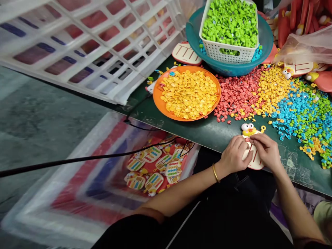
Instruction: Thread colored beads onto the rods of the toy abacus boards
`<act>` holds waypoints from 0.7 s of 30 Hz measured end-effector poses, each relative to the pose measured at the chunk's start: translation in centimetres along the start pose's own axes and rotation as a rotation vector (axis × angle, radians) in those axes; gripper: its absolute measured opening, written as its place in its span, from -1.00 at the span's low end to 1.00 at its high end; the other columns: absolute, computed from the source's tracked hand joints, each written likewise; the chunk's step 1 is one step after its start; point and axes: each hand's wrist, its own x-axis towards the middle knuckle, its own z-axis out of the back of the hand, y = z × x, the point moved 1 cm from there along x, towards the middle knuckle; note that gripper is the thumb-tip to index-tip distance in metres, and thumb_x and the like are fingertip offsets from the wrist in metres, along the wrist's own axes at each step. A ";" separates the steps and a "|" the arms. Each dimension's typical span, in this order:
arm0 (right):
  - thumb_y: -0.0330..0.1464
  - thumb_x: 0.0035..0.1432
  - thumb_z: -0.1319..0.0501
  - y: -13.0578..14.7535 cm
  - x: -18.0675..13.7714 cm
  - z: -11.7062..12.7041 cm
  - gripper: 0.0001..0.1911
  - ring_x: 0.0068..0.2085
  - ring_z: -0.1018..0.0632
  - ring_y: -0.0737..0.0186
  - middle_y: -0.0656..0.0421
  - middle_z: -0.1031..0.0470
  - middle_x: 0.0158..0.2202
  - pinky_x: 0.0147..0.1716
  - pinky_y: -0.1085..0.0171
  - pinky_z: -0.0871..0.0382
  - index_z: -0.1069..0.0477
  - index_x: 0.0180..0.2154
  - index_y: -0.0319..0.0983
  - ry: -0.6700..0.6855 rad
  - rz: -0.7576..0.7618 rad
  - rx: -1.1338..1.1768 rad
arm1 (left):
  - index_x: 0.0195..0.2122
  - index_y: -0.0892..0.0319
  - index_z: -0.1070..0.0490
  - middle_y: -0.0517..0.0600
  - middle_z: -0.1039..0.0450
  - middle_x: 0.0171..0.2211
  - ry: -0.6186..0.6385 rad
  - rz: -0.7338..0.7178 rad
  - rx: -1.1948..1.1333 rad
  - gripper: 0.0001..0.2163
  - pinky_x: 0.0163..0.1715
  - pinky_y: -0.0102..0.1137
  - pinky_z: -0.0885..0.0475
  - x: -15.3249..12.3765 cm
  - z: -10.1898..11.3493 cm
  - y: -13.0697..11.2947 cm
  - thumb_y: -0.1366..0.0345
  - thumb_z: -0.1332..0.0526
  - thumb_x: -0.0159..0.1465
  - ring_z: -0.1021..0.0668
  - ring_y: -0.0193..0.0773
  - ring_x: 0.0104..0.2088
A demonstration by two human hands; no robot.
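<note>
A cream duck-shaped toy board with slots, bulging white eyes and a yellow beak lies at the table's front edge. My left hand is closed at its left side, the fingers bent near the duck's neck. From the right, my right hand pinches at the upper part of the board. Between the fingertips a small red plastic piece shows just under the beak. Which fingers grip that piece is partly hidden. A yellow ring sticks out at the board's upper right.
An orange plate of yellow pieces stands on the green table, beside loose red, yellow, blue and green pieces. Behind are a teal basin with a white basket, and a white crate. Below left, a striped bag holds finished-looking boards; a black cable crosses it.
</note>
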 end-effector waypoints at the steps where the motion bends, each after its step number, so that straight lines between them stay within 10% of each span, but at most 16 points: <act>1: -0.35 0.30 -0.13 0.0 0.6 0.3 -0.78 -0.15 -0.61 0.17 0.13 -0.62 -0.21 -0.09 0.15 -0.51 -0.56 -0.17 -0.12 0.022 0.009 0.017 | -0.24 0.18 -0.33 0.11 -0.37 -0.25 -0.001 0.005 0.000 -0.88 -0.05 -0.14 -0.47 0.0 0.1 -0.1 0.24 -0.17 0.31 -0.44 -0.06 -0.10; 6: -0.32 0.30 -0.16 0.8 6.6 0.3 -0.79 -0.12 -0.55 0.12 0.08 -0.57 -0.18 -0.11 0.11 -0.46 -0.57 -0.14 -0.13 -0.076 0.239 -0.169 | -0.02 0.16 -0.34 0.15 -0.38 -0.01 -0.094 0.078 0.015 -0.75 0.13 -0.09 -0.36 0.0 2.6 0.7 0.16 -0.16 0.34 -0.41 -0.05 0.08; 12: -0.33 0.27 -0.23 3.4 11.1 -4.4 -0.81 -0.04 -0.40 0.02 0.00 -0.49 -0.06 -0.09 0.08 -0.34 -0.60 -0.15 -0.15 0.382 0.566 -0.545 | 0.32 0.36 -0.07 0.42 -0.13 0.26 -0.093 0.416 0.437 -0.34 0.22 0.13 -0.19 0.0 6.4 5.8 0.03 -0.15 0.34 -0.19 0.29 0.30; 21: -0.36 0.25 -0.24 -1.9 15.3 -1.6 -0.76 0.01 -0.40 0.02 0.01 -0.46 0.03 -0.01 0.06 -0.32 -0.60 -0.08 -0.10 0.450 0.592 -0.614 | 0.41 0.29 0.07 0.38 0.16 0.41 0.120 0.378 0.433 -0.25 0.30 0.13 0.00 7.3 1.5 7.9 -0.03 -0.14 0.34 -0.02 0.36 0.39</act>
